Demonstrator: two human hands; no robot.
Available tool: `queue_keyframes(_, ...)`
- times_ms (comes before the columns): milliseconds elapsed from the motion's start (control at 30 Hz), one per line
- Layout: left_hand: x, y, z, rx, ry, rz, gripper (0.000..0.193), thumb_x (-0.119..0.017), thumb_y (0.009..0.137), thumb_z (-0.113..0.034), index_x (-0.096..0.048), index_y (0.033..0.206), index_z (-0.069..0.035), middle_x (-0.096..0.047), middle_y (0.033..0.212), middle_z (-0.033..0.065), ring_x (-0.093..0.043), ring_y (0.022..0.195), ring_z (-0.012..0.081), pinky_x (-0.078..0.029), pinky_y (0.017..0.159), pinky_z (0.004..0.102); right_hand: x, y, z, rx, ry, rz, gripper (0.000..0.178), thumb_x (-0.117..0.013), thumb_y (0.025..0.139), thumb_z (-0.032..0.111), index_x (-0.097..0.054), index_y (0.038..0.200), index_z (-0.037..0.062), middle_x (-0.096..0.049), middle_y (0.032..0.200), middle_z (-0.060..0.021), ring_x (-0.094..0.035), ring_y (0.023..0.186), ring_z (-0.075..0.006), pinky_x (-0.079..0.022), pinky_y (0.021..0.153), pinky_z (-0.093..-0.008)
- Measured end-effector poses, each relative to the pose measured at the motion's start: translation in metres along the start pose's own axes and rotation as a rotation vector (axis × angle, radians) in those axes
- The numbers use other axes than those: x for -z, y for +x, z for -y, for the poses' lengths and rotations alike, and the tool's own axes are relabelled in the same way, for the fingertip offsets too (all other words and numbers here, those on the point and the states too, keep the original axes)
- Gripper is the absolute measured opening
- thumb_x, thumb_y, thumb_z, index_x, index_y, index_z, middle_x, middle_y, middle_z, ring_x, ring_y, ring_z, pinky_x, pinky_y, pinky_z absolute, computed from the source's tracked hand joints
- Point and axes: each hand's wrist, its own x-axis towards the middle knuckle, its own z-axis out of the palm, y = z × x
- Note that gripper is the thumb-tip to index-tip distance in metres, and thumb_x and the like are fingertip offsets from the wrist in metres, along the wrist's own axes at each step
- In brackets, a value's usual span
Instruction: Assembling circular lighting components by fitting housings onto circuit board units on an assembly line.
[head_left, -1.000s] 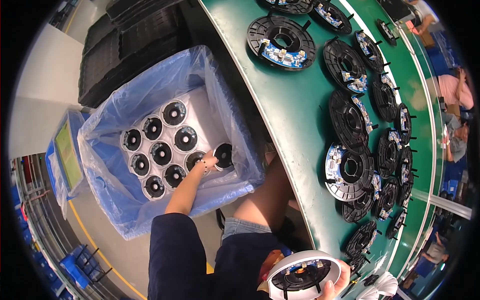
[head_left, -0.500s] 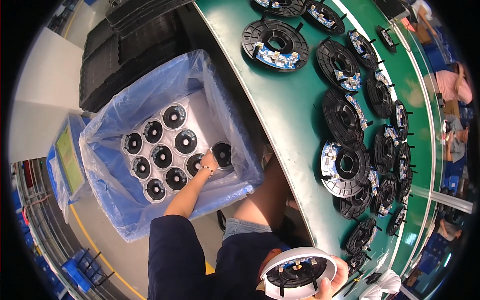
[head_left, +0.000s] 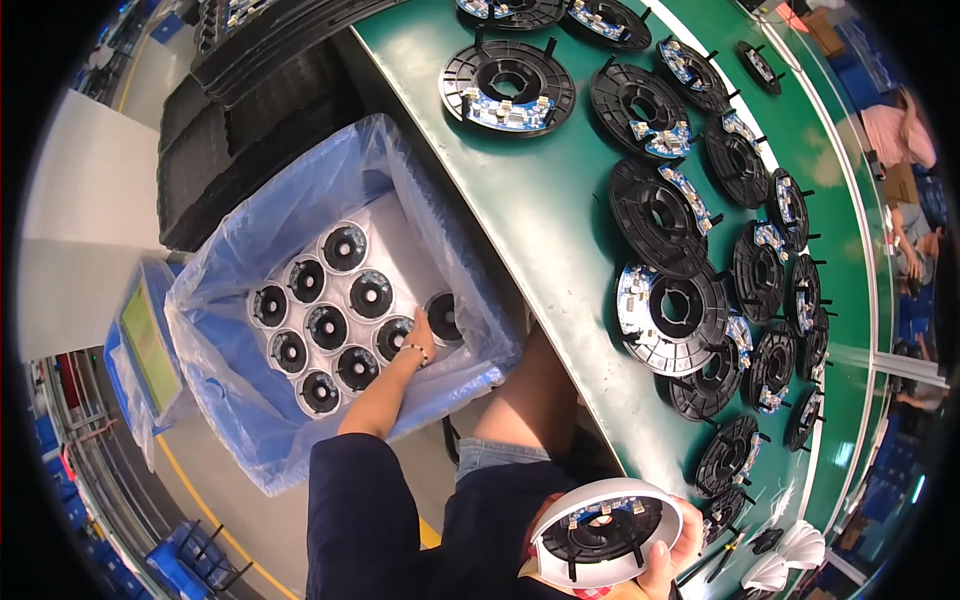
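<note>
In the blue-lined crate, my left hand (head_left: pixel 420 337) is closed at the edge of a round housing with a black disc (head_left: pixel 443 316), on the crate's right side; its fingertips are partly hidden. Beside that hand sits another white-rimmed housing (head_left: pixel 393 339), in a group of several alike. At the lower right, my right hand (head_left: pixel 672 560) grips a white bowl-shaped housing (head_left: pixel 610 575) by its rim, thumb in front. Inside that bowl lies a black slotted disc (head_left: pixel 606 533) with a blue circuit board and upright black pegs.
On the green table (head_left: pixel 560 270), to the right, lie several black discs with circuit boards, such as this disc (head_left: pixel 508 88). White curved parts (head_left: pixel 790 560) lie near its lower end. Black trays (head_left: pixel 255 130) are stacked behind the crate (head_left: pixel 250 460). Other people work at the far right.
The view has shifted, so the table's discs appear further left. My left hand stays at the housing in the crate. My right hand still holds the white bowl-shaped housing, little changed.
</note>
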Motion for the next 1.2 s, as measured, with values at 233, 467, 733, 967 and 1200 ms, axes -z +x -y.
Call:
queue_keyframes(233,0.026,-0.001,-0.02,0.16,0.136,0.052,0.077,-0.054,0.072,-0.014,-0.004,0.127,0.005,-0.014,0.134,0.0214,-0.048,0.101,0.0352,-0.041,0.084,0.039,0.002,0.001,0.004,-0.074,-0.03,-0.014,0.057,-0.065,0.066,0.031,-0.041,0.106,-0.0012,-0.049,0.099,-0.0109,-0.05,0.089,-0.0188,-0.04,0.081,-0.0294)
queue_keyframes(467,0.175,-0.091,-0.078,-0.193,-0.844,-0.077,0.026,-0.045,0.083,-0.02,-0.06,0.082,0.001,-0.06,0.07,0.0054,-0.054,0.051,0.0081,-0.044,0.048,0.0205,-0.005,0.012,-0.006,-0.044,0.005,0.19,0.052,-0.061,0.07,0.013,-0.037,0.11,-0.0103,-0.054,0.097,-0.0201,-0.054,0.089,-0.0212,-0.042,0.08,-0.0301)
queue_keyframes(733,0.208,-0.225,-0.172,-0.762,-0.714,0.841,0.053,-0.057,0.075,-0.017,-0.032,0.121,-0.005,-0.052,0.108,0.0138,-0.058,0.084,0.0209,-0.047,0.068,0.0304,-0.045,0.029,-0.018,-0.064,-0.024,0.596,0.052,-0.06,0.069,-0.002,-0.036,0.114,-0.0083,-0.059,0.09,-0.0167,-0.058,0.079,-0.0142,-0.047,0.07,-0.0237)
queue_keyframes(967,0.215,-0.212,-0.162,-0.527,-0.81,0.872,0.035,-0.047,0.084,-0.016,-0.038,0.115,-0.004,-0.048,0.1,0.0057,-0.05,0.083,0.0095,-0.043,0.068,0.0209,-0.044,0.04,-0.009,0.054,-0.064,0.653,0.062,-0.071,0.063,0.006,-0.038,0.113,-0.0073,-0.058,0.086,-0.0163,-0.06,0.066,-0.0164,-0.049,0.062,-0.0251)
queue_keyframes(1200,0.241,-0.125,-0.07,-0.476,-1.277,-0.03,0.044,-0.048,0.083,-0.021,-0.034,0.119,0.0,-0.051,0.106,0.0099,-0.053,0.093,0.0173,-0.046,0.078,0.0302,-0.039,0.049,0.0,0.431,-0.431,0.494,0.028,-0.061,0.067,0.011,-0.054,0.09,-0.0042,-0.059,0.067,-0.0127,-0.06,0.056,-0.0189,-0.049,0.053,-0.0246)
